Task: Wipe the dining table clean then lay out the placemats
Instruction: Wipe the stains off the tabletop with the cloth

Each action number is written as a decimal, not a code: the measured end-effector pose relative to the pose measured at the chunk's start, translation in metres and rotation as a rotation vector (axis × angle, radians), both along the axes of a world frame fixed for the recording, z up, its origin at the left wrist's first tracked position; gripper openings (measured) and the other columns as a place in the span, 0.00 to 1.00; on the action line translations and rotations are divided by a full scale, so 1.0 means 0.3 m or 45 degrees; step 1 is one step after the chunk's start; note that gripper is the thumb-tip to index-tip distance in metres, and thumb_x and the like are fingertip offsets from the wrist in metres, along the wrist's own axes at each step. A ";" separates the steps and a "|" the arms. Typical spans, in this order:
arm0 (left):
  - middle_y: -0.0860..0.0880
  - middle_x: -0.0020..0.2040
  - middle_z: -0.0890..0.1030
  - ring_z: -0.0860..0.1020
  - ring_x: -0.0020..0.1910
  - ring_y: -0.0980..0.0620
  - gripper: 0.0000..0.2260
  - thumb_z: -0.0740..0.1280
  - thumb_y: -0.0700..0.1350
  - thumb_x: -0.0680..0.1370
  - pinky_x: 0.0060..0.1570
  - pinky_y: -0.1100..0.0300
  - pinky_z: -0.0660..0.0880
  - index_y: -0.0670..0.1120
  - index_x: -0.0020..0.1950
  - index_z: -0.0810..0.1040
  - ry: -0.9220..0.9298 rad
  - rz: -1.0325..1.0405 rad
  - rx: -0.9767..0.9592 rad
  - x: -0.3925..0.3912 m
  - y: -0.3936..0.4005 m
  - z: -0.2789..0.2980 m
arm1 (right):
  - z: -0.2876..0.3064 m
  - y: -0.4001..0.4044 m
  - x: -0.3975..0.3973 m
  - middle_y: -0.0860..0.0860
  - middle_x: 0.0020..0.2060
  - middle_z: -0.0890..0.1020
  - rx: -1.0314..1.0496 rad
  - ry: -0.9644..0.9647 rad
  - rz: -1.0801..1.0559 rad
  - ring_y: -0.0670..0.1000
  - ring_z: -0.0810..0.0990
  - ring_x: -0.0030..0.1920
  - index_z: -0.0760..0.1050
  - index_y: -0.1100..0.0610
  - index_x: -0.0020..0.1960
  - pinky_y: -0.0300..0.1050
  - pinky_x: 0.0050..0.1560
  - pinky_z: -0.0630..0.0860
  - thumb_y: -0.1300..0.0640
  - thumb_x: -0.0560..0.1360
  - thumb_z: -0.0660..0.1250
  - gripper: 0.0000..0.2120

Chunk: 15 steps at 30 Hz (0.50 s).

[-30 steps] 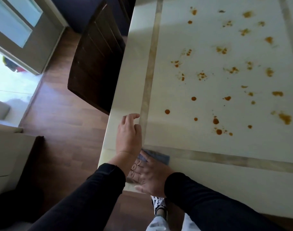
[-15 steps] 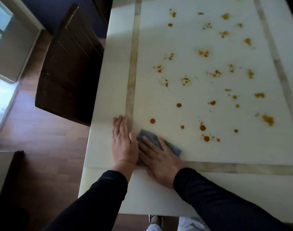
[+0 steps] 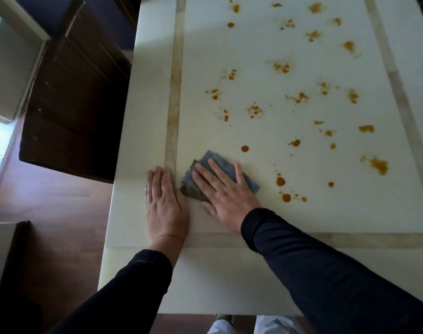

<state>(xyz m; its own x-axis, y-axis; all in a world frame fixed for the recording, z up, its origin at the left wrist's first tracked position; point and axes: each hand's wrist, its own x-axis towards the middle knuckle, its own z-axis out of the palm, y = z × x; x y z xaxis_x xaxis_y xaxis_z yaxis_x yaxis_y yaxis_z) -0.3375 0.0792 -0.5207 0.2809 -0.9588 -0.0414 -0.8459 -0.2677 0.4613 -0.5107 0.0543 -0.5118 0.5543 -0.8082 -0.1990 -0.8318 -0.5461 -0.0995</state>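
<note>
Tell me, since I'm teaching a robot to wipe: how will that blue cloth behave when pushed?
The blue cloth looks soft and folded, so it probably bunches unless pressed flat, as the right hand does. It likely glides on the smooth table. Its dark corner may be damp, adding drag.

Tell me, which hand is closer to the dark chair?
Left. The left hand lies flat near the table edge beside the chair; the right hand presses the cloth farther in.

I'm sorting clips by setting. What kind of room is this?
Probably a home dining room: a long pale dining table spattered with orange stains, a dark wooden chair pushed up beside it, and a wood floor.
</note>
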 end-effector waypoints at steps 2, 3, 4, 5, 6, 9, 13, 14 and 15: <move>0.47 0.81 0.56 0.47 0.81 0.50 0.27 0.56 0.44 0.81 0.79 0.54 0.44 0.44 0.80 0.57 -0.026 0.033 0.032 -0.024 -0.006 0.001 | 0.001 -0.074 -0.048 0.49 0.80 0.38 -0.017 0.028 -0.132 0.55 0.35 0.79 0.35 0.53 0.80 0.74 0.71 0.41 0.39 0.82 0.43 0.33; 0.46 0.82 0.54 0.46 0.81 0.50 0.28 0.55 0.44 0.81 0.79 0.53 0.43 0.43 0.81 0.54 -0.042 0.034 0.057 -0.043 -0.011 0.006 | 0.004 -0.114 -0.069 0.49 0.80 0.36 -0.012 0.035 -0.233 0.54 0.34 0.79 0.34 0.53 0.80 0.74 0.72 0.42 0.39 0.82 0.42 0.33; 0.45 0.82 0.51 0.44 0.81 0.50 0.28 0.54 0.45 0.81 0.79 0.52 0.41 0.43 0.81 0.52 -0.064 0.009 0.089 -0.068 -0.018 0.012 | 0.004 -0.149 -0.087 0.48 0.79 0.36 0.002 0.040 -0.314 0.54 0.33 0.78 0.34 0.52 0.80 0.73 0.72 0.41 0.39 0.82 0.40 0.33; 0.45 0.82 0.49 0.42 0.81 0.51 0.29 0.53 0.47 0.82 0.78 0.52 0.40 0.43 0.82 0.49 -0.089 -0.037 0.120 -0.097 -0.024 0.017 | 0.003 -0.170 -0.097 0.48 0.79 0.35 0.016 0.040 -0.362 0.54 0.33 0.78 0.33 0.52 0.80 0.73 0.72 0.41 0.38 0.82 0.40 0.33; 0.46 0.82 0.46 0.40 0.80 0.52 0.29 0.52 0.48 0.83 0.78 0.51 0.39 0.43 0.82 0.46 -0.100 -0.091 0.136 -0.129 -0.033 0.022 | 0.002 -0.178 -0.099 0.48 0.79 0.36 0.028 0.025 -0.388 0.54 0.33 0.78 0.34 0.52 0.80 0.72 0.73 0.41 0.38 0.82 0.40 0.33; 0.49 0.82 0.43 0.37 0.79 0.55 0.28 0.50 0.50 0.83 0.78 0.53 0.38 0.46 0.82 0.44 -0.024 -0.243 0.115 -0.249 -0.077 0.044 | -0.003 -0.124 -0.113 0.49 0.80 0.38 0.016 -0.036 -0.417 0.55 0.36 0.79 0.36 0.53 0.80 0.69 0.75 0.40 0.39 0.82 0.43 0.33; 0.50 0.82 0.44 0.39 0.80 0.55 0.30 0.52 0.48 0.82 0.78 0.53 0.38 0.46 0.82 0.47 0.015 -0.247 0.126 -0.335 -0.146 0.038 | -0.021 -0.031 -0.224 0.47 0.80 0.40 0.038 -0.056 -0.314 0.52 0.36 0.79 0.39 0.51 0.81 0.68 0.75 0.43 0.38 0.82 0.41 0.32; 0.50 0.82 0.44 0.39 0.80 0.55 0.30 0.53 0.50 0.82 0.78 0.53 0.38 0.46 0.82 0.46 -0.017 -0.241 0.128 -0.338 -0.149 0.030 | -0.022 -0.035 -0.256 0.47 0.80 0.41 0.029 -0.042 -0.299 0.52 0.37 0.79 0.40 0.51 0.81 0.69 0.75 0.44 0.38 0.82 0.41 0.32; 0.50 0.82 0.44 0.39 0.80 0.54 0.31 0.53 0.51 0.82 0.78 0.53 0.38 0.47 0.82 0.46 -0.049 -0.247 0.129 -0.337 -0.146 0.023 | -0.023 -0.050 -0.281 0.47 0.80 0.40 0.014 -0.018 -0.301 0.52 0.37 0.79 0.39 0.50 0.81 0.69 0.75 0.44 0.38 0.82 0.41 0.32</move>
<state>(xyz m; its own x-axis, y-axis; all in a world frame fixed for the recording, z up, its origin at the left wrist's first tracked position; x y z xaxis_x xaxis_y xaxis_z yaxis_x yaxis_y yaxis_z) -0.4385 0.0352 -0.5138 0.0944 -0.9866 -0.1332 -0.9025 -0.1413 0.4067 -0.5951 0.0391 -0.5186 0.3525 -0.9137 -0.2021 -0.9350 -0.3348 -0.1168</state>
